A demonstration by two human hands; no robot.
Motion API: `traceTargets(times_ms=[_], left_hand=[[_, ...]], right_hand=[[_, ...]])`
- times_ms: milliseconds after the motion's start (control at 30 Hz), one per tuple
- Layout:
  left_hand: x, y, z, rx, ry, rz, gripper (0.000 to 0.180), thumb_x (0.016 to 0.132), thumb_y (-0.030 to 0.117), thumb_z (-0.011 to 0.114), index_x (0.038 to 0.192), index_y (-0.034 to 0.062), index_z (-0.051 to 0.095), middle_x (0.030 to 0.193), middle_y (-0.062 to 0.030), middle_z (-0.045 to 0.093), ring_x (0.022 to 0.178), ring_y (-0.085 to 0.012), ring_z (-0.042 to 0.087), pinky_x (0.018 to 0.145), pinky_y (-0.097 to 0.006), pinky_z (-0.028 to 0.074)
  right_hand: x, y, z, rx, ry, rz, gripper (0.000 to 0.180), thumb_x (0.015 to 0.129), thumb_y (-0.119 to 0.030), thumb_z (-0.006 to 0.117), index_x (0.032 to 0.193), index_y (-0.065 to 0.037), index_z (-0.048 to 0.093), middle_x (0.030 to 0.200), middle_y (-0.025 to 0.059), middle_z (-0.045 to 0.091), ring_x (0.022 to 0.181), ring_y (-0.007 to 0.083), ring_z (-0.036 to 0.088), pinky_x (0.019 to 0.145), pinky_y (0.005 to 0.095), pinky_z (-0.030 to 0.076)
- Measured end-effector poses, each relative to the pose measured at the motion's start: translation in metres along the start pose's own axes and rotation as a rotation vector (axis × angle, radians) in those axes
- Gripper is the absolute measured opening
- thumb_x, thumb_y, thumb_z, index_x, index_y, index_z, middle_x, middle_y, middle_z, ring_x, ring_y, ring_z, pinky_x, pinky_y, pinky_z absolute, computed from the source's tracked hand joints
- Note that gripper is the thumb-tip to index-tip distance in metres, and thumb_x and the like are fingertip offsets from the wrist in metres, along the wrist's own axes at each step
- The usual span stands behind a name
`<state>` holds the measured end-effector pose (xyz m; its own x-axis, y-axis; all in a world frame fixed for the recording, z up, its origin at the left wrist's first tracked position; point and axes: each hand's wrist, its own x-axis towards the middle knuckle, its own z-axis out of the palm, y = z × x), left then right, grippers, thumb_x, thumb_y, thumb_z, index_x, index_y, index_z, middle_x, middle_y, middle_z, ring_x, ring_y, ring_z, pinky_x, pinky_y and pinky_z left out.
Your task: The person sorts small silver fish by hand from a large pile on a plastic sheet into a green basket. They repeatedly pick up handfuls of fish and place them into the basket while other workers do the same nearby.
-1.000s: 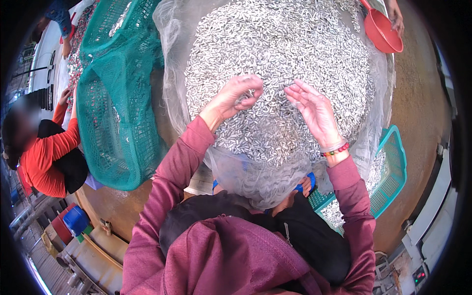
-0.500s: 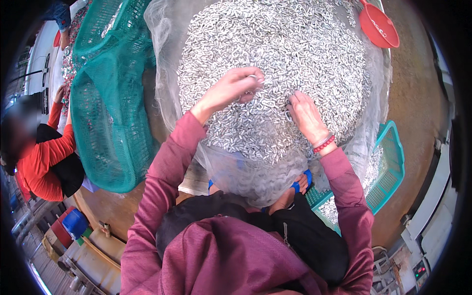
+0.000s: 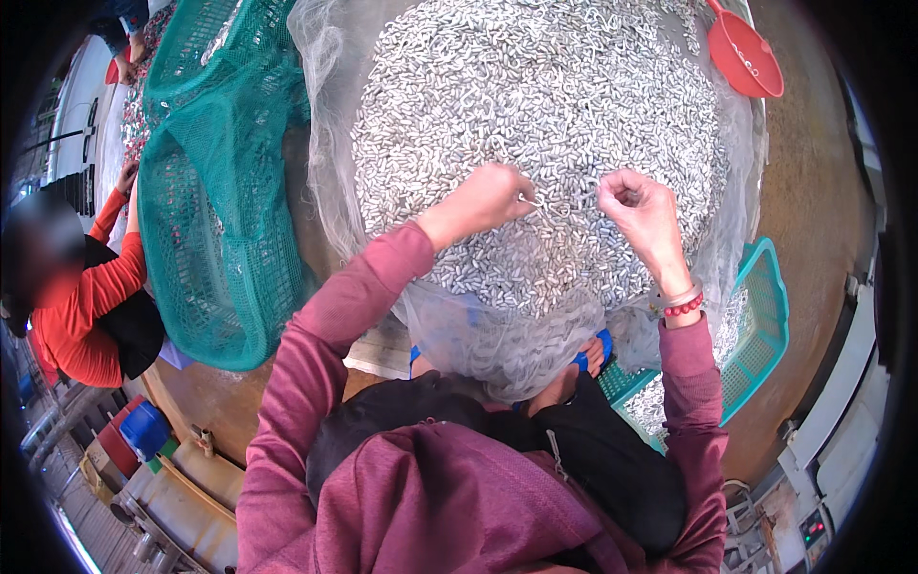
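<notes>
A broad heap of small silvery metal pieces (image 3: 535,105), some hook- or loop-shaped, lies on a pale mesh net (image 3: 330,143). Over its near part, my left hand (image 3: 488,199) is closed in a pinch, and a thin pale metal piece (image 3: 538,205) shows at its fingertips. To its right, apart from it, my right hand (image 3: 643,212) curls thumb and finger together just above the heap. Whatever those fingers hold is too small to make out. A red beaded bracelet (image 3: 684,305) circles my right wrist.
A red scoop (image 3: 746,65) rests at the heap's far right edge. Green plastic baskets stand at the left (image 3: 206,335) and lower right (image 3: 765,316), the left one draped with green netting (image 3: 215,163). A person in an orange top (image 3: 91,297) works at far left.
My left hand has moved right and slightly nearer to me. My right hand has shifted right, its fingers now curled into a pinch above the heap.
</notes>
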<state>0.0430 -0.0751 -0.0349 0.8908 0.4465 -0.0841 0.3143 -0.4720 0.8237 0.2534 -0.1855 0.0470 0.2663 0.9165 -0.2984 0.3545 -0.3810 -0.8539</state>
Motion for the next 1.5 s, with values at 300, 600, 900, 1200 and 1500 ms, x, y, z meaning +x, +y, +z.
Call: traceTargets(times_ms=[300, 600, 900, 1200, 1500], left_hand=[[0.007, 0.008, -0.006, 0.107, -0.058, 0.037, 0.014, 0.081, 0.011, 0.061, 0.080, -0.0023, 0.060, 0.081, -0.0193, 0.059, 0.071, -0.0370, 0.062, 0.067, -0.046, 0.051], [0.014, -0.007, 0.022, 0.432, -0.136, 0.063, 0.022, 0.081, 0.017, 0.065, 0.078, -0.0045, 0.061, 0.083, -0.0199, 0.060, 0.074, -0.0378, 0.063, 0.070, -0.045, 0.052], [-0.015, 0.015, -0.050, -0.029, -0.102, -0.314, 0.022, 0.084, 0.023, 0.065, 0.090, 0.0030, 0.070, 0.081, -0.0123, 0.069, 0.076, -0.0229, 0.068, 0.070, -0.033, 0.051], [-0.034, -0.006, -0.033, 0.023, -0.060, -0.244, 0.029, 0.092, 0.028, 0.057, 0.096, -0.0005, 0.062, 0.077, -0.0185, 0.061, 0.070, -0.0264, 0.060, 0.067, -0.036, 0.046], [-0.051, 0.000, -0.052, -0.944, -0.326, -0.500, 0.027, 0.096, 0.027, 0.054, 0.081, 0.0040, 0.052, 0.066, 0.0030, 0.040, 0.056, -0.0045, 0.038, 0.046, -0.022, 0.030]], right_hand=[[-0.006, 0.005, -0.031, 1.281, -0.472, -0.062, 0.022, 0.084, -0.024, 0.057, 0.080, -0.004, 0.049, 0.081, 0.0113, 0.053, 0.069, 0.0229, 0.053, 0.062, 0.0310, 0.043], [0.005, 0.032, -0.002, 0.622, -0.221, 0.413, 0.041, 0.092, -0.038, 0.059, 0.070, -0.003, 0.059, 0.058, 0.0025, 0.052, 0.051, 0.0154, 0.049, 0.046, 0.0285, 0.038], [0.000, 0.060, 0.051, -0.700, -0.052, -0.364, 0.018, 0.084, -0.020, 0.064, 0.086, -0.002, 0.067, 0.080, 0.0182, 0.066, 0.074, 0.0352, 0.064, 0.064, 0.0432, 0.051], [0.003, 0.002, 0.029, -0.003, -0.262, 0.017, 0.019, 0.087, -0.016, 0.058, 0.084, 0.000, 0.067, 0.064, 0.0020, 0.057, 0.056, 0.0067, 0.050, 0.052, 0.0245, 0.041], [0.005, -0.007, 0.038, 0.639, -0.381, 0.163, 0.024, 0.086, -0.020, 0.050, 0.080, -0.001, 0.063, 0.064, -0.0029, 0.051, 0.054, 0.0043, 0.043, 0.049, 0.0185, 0.031]])
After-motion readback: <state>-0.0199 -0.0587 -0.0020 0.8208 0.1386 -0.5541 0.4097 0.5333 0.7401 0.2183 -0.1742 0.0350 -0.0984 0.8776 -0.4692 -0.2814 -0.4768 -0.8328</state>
